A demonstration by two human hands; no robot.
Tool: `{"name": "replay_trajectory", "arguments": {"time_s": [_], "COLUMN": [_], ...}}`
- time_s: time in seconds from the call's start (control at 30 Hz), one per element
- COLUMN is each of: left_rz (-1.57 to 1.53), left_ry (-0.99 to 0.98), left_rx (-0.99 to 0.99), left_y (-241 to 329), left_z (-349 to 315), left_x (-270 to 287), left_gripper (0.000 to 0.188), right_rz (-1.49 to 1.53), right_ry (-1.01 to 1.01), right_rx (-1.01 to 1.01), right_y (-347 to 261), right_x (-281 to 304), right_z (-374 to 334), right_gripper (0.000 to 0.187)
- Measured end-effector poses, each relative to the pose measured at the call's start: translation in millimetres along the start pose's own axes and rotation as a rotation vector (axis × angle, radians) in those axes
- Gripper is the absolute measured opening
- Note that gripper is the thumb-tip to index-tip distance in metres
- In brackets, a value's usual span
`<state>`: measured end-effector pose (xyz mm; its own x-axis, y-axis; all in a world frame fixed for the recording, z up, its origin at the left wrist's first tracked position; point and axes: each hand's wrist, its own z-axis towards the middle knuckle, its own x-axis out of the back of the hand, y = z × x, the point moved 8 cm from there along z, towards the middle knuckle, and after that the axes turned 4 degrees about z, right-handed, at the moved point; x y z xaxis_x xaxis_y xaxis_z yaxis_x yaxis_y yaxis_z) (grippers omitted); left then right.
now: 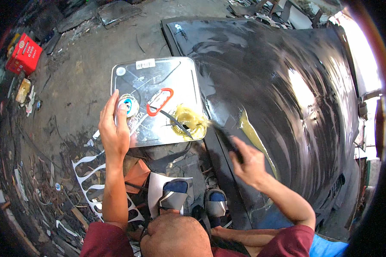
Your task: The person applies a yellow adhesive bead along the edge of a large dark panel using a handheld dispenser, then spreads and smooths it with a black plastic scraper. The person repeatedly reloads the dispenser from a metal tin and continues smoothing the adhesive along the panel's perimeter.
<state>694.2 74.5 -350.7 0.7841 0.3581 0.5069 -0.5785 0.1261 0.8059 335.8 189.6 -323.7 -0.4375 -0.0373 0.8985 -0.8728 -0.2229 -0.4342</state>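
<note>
A silver rectangular tin (163, 75) stands before me, with thick yellow paste around the round opening (189, 122) in its top. My left hand (116, 128) grips the tin's left edge, its thumb against a round cap (128, 105) with a blue and white centre. My right hand (248, 165) is closed around the dark handle of what looks like a brush (225, 136); its blurred tip is beside the pasted opening. A red-orange carabiner (152, 112) lies on the tin, and a black strip (176, 121) runs from it toward the opening.
Large black glossy sheets (261, 73) cover the right side, with a yellow paste streak (253, 132). My sandalled feet (174, 192) are below the tin. Cut scraps and a white cut-out frame (88, 188) litter the floor. A red box (26, 53) is far left.
</note>
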Motion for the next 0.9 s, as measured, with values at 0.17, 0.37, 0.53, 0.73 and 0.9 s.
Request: {"name": "replay_trajectory", "arguments": {"time_s": [0.17, 0.37, 0.53, 0.73, 0.9], "left_rz": [-0.157, -0.215, -0.168, -0.139, -0.172], "left_ry": [0.03, 0.033, 0.027, 0.014, -0.043], "left_rx": [0.09, 0.103, 0.081, 0.112, 0.106], "left_y": [-10.0, -21.7, -17.8, -29.7, -49.7], "left_z": [0.1, 6.8, 5.1, 10.8, 14.3], "left_x": [1.3, 1.2, -2.9, 2.8, -1.5], "left_gripper": [0.036, 0.036, 0.037, 0.037, 0.039], "right_rz": [-0.07, -0.159, -0.109, -0.269, -0.214], "right_ry": [0.143, 0.038, -0.257, -0.135, 0.293], "right_rx": [0.403, 0.505, -0.04, -0.874, -1.33], "right_y": [-78.3, -96.2, 55.0, 195.6, 234.5], "right_x": [91.9, 54.9, 27.5, 92.6, 76.4], "right_z": [73.0, 141.6, 25.0, -259.5, -482.2], "right_gripper": [0.058, 0.047, 0.052, 0.052, 0.048]}}
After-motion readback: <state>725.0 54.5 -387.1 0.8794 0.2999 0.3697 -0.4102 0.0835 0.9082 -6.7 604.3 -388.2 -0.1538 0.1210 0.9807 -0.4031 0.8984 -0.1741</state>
